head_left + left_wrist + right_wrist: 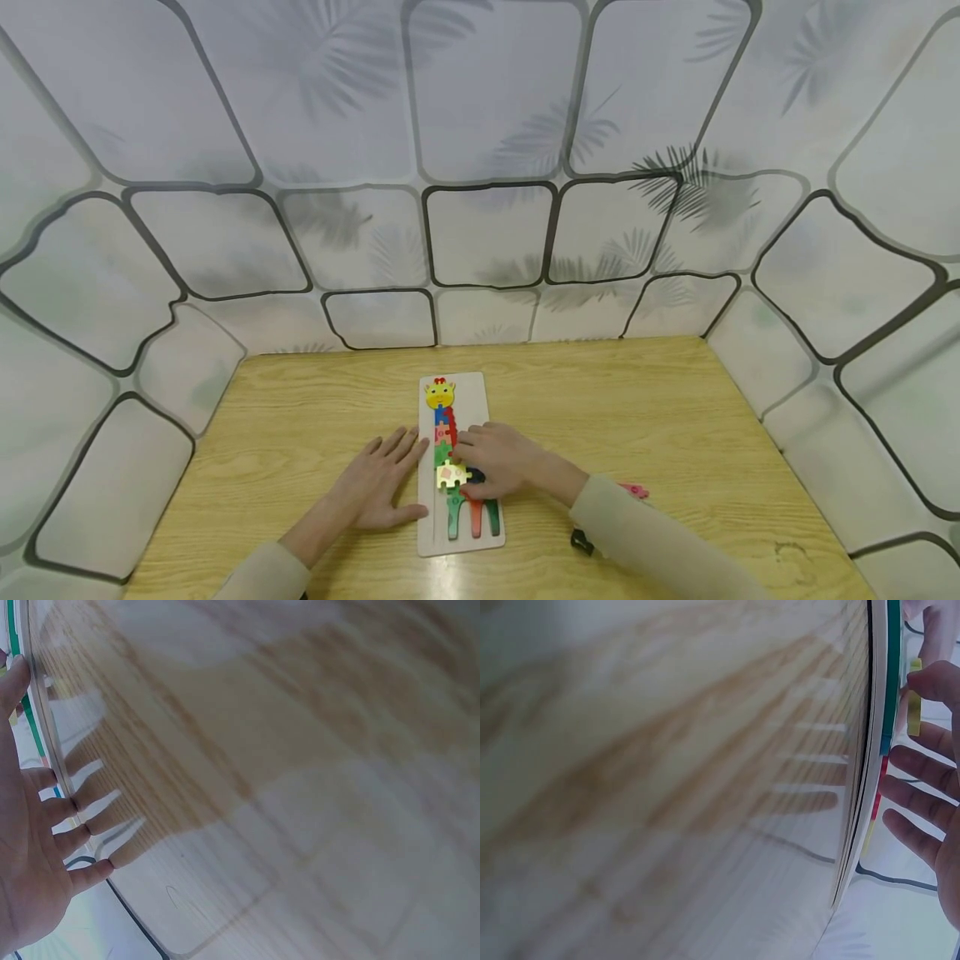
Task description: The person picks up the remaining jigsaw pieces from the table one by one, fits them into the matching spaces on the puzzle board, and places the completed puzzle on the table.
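Note:
A white puzzle board lies lengthwise on the table, holding a giraffe with a yellow head piece, a neck of coloured interlocking pieces and green and red leg pieces. My right hand is over the giraffe's body and pinches a yellow puzzle piece between thumb and fingers. In the right wrist view that yellow piece stands raised above the board. My left hand lies with fingers spread along the board's left edge, fingertips touching it. The right hand hides part of the body area.
A pink piece and a black piece lie on the wooden table beside the right sleeve, which partly covers them. Patterned white fabric walls enclose the table at the back and sides.

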{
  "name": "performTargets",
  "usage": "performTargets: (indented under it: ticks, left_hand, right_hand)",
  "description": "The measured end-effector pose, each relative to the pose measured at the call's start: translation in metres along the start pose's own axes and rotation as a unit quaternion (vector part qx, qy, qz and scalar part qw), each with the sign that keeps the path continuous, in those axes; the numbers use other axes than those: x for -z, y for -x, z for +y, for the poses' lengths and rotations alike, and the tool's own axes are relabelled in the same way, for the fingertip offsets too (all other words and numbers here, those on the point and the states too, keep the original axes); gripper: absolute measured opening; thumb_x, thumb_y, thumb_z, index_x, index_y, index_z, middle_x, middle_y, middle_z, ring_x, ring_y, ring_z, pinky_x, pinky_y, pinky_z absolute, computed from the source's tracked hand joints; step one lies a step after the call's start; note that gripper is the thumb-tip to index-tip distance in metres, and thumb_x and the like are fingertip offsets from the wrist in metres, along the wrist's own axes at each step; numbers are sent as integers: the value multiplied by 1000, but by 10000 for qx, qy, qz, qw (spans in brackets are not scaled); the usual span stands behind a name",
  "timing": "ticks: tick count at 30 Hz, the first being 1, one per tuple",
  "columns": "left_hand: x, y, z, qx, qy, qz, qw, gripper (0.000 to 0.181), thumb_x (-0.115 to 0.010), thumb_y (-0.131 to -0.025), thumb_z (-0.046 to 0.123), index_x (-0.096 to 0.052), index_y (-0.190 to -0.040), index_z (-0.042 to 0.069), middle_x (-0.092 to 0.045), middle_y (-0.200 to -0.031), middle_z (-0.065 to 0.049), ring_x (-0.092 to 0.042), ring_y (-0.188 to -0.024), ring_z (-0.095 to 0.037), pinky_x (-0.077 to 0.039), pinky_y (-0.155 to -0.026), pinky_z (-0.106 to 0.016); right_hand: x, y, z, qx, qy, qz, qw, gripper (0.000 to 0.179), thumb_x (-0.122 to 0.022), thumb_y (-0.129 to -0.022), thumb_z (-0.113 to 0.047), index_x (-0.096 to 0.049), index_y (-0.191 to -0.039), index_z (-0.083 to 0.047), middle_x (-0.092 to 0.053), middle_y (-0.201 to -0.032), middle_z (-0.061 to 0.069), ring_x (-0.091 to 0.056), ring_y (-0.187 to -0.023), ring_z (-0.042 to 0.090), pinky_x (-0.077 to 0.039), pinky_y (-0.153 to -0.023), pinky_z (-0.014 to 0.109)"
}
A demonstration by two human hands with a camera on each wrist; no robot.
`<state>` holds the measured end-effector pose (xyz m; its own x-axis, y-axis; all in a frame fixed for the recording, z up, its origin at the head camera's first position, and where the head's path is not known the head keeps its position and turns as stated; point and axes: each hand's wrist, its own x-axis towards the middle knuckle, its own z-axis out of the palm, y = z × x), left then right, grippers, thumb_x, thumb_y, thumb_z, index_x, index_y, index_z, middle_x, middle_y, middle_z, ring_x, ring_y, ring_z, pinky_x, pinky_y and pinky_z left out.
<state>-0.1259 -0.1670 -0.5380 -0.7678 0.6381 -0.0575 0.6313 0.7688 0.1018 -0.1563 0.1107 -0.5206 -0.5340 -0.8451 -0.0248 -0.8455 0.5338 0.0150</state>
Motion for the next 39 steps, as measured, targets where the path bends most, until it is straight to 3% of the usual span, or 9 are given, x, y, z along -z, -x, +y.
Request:
performTargets:
  ticks: [29, 39]
  left_hand:
    - [2, 0, 0, -34, 49, -10, 10000, 103, -51, -92, 80, -36, -165, 10, -38, -170, -19, -40, -156, -42, -42, -120, -64]
    - [0, 0, 0, -29, 61, -25, 10000, 103, -50, -92, 81, -35, -165, 10, -38, -170, -19, -39, -157, -41, -41, -121, -64]
  right_hand:
    - [1, -6, 0, -12, -45, -183, 9998, 40, -59, -101, -58, -66, -124, -26, -64, -120, -7, -59, -99, 9, -57, -92, 31]
    - [1, -5, 0, 15, -27, -144, 9999, 40, -59, -101, -58, -66, -124, -26, -63, -118, -7, -56, -96, 8, -54, -85, 27]
